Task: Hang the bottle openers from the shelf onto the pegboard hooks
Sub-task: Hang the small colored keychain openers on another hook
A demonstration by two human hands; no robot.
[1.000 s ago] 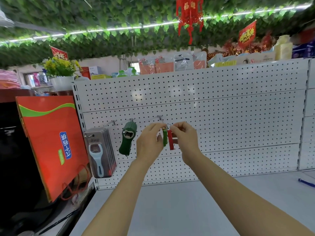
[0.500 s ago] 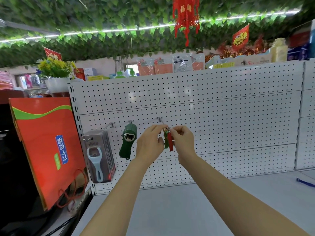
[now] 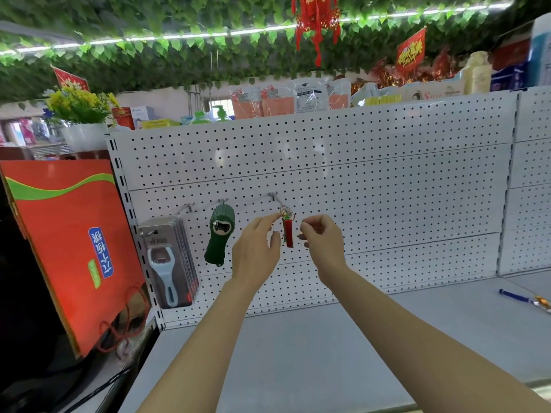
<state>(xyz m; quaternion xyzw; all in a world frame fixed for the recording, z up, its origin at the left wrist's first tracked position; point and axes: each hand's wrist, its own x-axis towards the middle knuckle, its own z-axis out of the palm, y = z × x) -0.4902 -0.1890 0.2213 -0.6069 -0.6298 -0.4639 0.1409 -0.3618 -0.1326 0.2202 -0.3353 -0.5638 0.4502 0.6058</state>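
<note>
Red and green keyring bottle openers [image 3: 288, 232] hang by their metal rings from the third hook [image 3: 277, 200] of the white pegboard [image 3: 372, 186]. My left hand [image 3: 258, 248] is just left of them, its fingertips touching the rings at the hook's tip. To their right is my right hand [image 3: 320, 238], apart from them, fingers loosely curled and holding nothing. On the hook to the left hangs a dark green cactus-shaped opener [image 3: 219, 238]. Carded blue-handled openers [image 3: 168, 260] fill the leftmost hook.
The grey shelf [image 3: 298, 353] runs below the pegboard, with a blue pen [image 3: 514, 296] at its right. A red paper bag [image 3: 68, 242] stands left of the shelving. Packaged goods and a flower pot [image 3: 83, 135] sit on top.
The keyring openers, held in both hands before, now hang on the hook. My right hand has let go and moved slightly right. The view has tilted down a little.
</note>
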